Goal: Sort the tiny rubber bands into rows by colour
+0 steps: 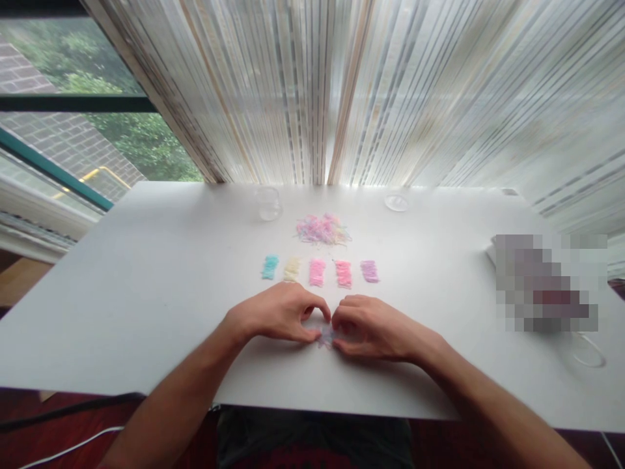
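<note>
My left hand (288,311) and my right hand (374,327) meet near the front of the white table. Between their curled fingertips lies a small bunch of pale lilac strands (325,336), which the thumbs and fingers pinch from both sides; the fingertips partly hide it. Just beyond my hands, small neat stacks of strands run in a row: turquoise (269,267), cream (291,268), light pink (317,272), coral pink (344,273) and purple (370,271). Behind them sits a loose, tangled heap of mixed pastel strands (323,228).
A clear round container (269,204) stands at the back left of the heap, and a clear lid-like disc (396,203) lies at the back right. A blurred-out object (541,286) rests on the right side of the table (146,293). Striped curtains (312,91) hang along the back edge.
</note>
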A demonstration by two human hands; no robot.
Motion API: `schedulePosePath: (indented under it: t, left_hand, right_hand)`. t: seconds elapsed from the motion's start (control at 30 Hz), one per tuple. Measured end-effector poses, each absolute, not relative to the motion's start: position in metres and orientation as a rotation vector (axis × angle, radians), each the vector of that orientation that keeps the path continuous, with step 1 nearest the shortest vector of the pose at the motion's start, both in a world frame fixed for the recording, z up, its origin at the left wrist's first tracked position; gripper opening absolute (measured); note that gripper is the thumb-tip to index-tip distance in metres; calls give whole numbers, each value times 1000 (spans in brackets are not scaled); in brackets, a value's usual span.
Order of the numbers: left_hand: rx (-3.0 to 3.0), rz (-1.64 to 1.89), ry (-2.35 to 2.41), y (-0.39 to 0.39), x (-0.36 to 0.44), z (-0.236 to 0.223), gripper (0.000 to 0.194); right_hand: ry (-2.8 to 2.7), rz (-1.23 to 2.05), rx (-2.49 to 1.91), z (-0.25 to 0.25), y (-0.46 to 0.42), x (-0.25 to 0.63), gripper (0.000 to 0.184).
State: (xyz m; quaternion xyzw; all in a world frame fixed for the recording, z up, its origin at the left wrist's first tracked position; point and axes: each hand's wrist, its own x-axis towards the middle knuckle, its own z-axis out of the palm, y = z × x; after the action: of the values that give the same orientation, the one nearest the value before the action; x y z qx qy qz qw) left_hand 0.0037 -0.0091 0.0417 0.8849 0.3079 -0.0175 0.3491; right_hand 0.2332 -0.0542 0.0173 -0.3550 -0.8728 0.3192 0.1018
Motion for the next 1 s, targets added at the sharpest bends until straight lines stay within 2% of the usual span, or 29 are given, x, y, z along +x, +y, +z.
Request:
schedulePosePath:
  t: [0.2,0.8,1.0]
  left_hand:
    - [2273,-34,789,-9,5,36,12]
    - [2278,57,786,-3,-3,36,12]
    - [2275,90,765,-3,-3,35,13]
  right_hand:
    - [-2580,949,-1048,16,-54,234,4]
    - [-2448,866,-1001,14,-48,239,7]
    - [-2425,872,-975,13,-49,238,12]
